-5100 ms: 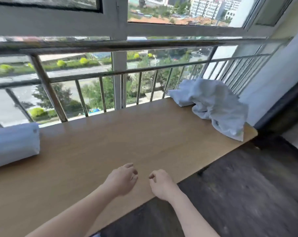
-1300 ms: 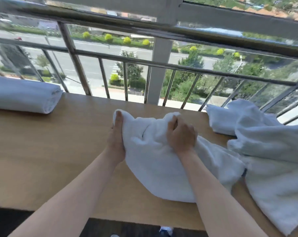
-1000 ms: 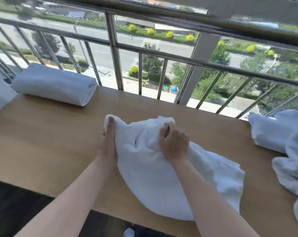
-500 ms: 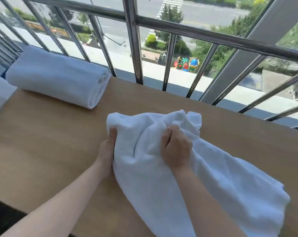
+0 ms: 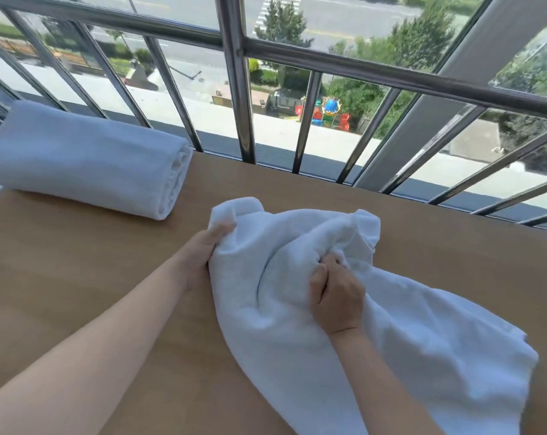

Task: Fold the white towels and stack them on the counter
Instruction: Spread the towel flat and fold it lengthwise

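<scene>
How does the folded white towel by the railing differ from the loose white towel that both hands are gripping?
Shape: the folded white towel is a neat, compact bundle; the loose white towel is crumpled and spread out.
Handling: the folded towel lies untouched; the loose towel is gripped by the left hand and right hand.
Both are white cloth resting on the wooden counter.

Wooden counter (image 5: 77, 277): rolled towel (image 5: 84, 158) far left, crumpled towel (image 5: 281, 277) centre.
</scene>
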A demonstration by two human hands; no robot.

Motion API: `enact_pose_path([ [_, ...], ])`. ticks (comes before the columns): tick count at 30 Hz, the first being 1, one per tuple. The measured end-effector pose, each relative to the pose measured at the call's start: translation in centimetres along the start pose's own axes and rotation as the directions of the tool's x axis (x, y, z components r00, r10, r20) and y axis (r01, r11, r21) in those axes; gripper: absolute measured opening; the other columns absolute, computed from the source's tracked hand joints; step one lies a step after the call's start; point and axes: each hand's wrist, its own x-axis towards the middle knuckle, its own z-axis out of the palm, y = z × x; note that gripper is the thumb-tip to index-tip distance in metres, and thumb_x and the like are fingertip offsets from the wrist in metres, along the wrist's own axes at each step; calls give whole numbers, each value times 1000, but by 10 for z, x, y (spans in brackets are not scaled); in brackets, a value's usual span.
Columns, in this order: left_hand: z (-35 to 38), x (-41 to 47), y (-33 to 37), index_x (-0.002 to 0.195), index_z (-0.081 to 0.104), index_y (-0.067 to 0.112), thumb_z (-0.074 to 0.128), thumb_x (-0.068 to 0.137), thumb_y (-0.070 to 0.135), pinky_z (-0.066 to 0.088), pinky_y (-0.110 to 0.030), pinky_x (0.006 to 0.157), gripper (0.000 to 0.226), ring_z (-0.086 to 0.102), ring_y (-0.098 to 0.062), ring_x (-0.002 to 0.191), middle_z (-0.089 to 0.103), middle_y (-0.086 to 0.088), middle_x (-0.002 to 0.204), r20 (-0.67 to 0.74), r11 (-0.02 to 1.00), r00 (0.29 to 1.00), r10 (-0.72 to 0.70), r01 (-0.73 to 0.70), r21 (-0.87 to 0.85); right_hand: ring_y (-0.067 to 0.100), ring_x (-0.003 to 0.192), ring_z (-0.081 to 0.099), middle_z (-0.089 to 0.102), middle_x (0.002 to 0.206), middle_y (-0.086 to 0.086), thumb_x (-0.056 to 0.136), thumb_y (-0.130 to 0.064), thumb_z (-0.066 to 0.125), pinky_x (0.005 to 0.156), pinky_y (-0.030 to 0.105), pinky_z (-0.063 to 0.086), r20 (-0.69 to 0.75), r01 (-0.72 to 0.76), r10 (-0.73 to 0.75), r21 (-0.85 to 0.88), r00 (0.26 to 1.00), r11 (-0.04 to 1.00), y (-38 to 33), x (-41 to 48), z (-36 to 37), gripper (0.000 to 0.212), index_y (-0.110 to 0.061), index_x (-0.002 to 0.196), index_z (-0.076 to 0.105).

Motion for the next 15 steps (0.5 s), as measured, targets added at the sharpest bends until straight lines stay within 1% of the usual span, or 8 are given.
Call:
enact_pose_path([
  [3, 0, -23, -12, 113, 74, 16, 81, 78, 32, 59, -42, 77, 39, 70, -34, 105, 70, -17, 121, -53, 998, 996, 69, -68, 15, 32, 46, 49, 53, 55, 7, 97, -23, 33, 43, 31, 36, 20, 7, -5, -89, 1000, 996, 2, -18, -7, 38, -10, 66, 51],
  [5, -9, -45, -26, 111, 75, 20, 78, 83, 18, 59, -44, 75, 28, 71, -34, 103, 72, -14, 118, -79, 992, 990, 119, -121, -34, 33, 45, 52, 54, 54, 10, 94, -24, 35, 41, 31, 37, 58, -10, 20, -168, 998, 986, 6, -31, -15, 36, -10, 65, 51],
  [7, -28, -71, -45, 112, 75, 25, 80, 80, 14, 59, -45, 77, 34, 71, -31, 105, 72, -9, 119, -109, 986, 985, 136, -145, -78, 36, 47, 55, 55, 54, 14, 92, -27, 34, 42, 33, 40, 100, -74, 100, -239, 990, 968, 11, -42, -24, 37, -9, 63, 50],
  [9, -52, -99, -72, 118, 72, 25, 86, 72, 17, 58, -43, 83, 48, 69, -29, 110, 70, -7, 124, -112, 990, 989, 99, -110, -93, 39, 53, 59, 58, 57, 19, 91, -33, 30, 48, 38, 44, 145, -177, 228, -299, 963, 938, 14, -44, -28, 45, -5, 62, 52],
  [11, -74, -125, -105, 125, 68, 24, 91, 67, 23, 58, -40, 87, 63, 68, -27, 113, 69, -5, 126, -76, 998, 997, -13, 8, -66, 41, 62, 63, 63, 65, 21, 89, -38, 24, 56, 42, 48, 207, -214, 303, -363, 930, 907, 13, -39, -27, 54, -3, 65, 58],
  [13, -90, -142, -127, 135, 60, 26, 91, 69, 36, 52, -42, 95, 74, 66, -25, 116, 67, -3, 130, 9, 993, 993, -117, 117, -19, 41, 70, 64, 66, 74, 21, 88, -41, 20, 62, 44, 49, 255, -183, 302, -403, 919, 897, 12, -35, -23, 59, -3, 71, 63],
  [15, -105, -146, -132, 136, 60, 22, 86, 76, 44, 48, -42, 100, 69, 62, -27, 122, 64, -6, 135, 46, 991, 994, -98, 102, -82, 41, 73, 63, 66, 77, 20, 89, -40, 21, 64, 44, 49, 253, -154, 270, -399, 929, 904, 10, -33, -22, 57, -4, 76, 63],
])
